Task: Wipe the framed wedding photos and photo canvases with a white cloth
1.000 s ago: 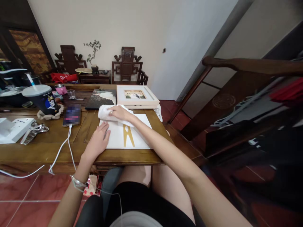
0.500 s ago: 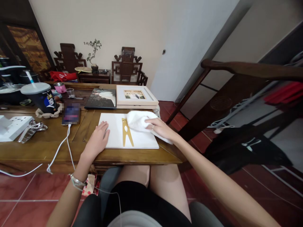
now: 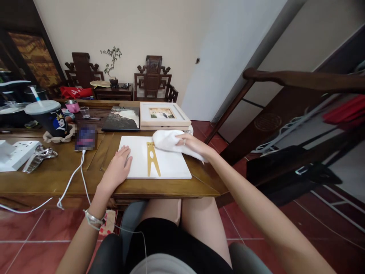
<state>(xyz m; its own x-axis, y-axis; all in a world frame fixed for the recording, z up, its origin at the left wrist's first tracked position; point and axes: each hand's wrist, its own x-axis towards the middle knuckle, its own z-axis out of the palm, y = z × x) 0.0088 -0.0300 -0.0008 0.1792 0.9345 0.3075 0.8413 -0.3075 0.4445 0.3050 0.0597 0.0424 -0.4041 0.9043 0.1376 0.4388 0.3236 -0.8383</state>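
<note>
A white board (image 3: 168, 165) with a gold clip-shaped stand (image 3: 151, 163) lies flat on the wooden table (image 3: 57, 179) in front of me. My left hand (image 3: 117, 170) rests flat on the board's left edge, fingers stretched out. My right hand (image 3: 191, 145) presses a white cloth (image 3: 167, 140) onto the board's far right corner, fingers closed over the cloth.
A cream framed photo (image 3: 162, 114) and a dark picture (image 3: 122, 118) lie behind the board. To the left are a phone (image 3: 85, 137) with a white cable (image 3: 72, 179), a lidded cup (image 3: 49, 117) and a power strip (image 3: 17, 154). A wooden armrest (image 3: 299, 80) stands at right.
My right hand swept the cloth from the board's far left corner across to its far right corner. The left hand stayed on the board's left edge.
</note>
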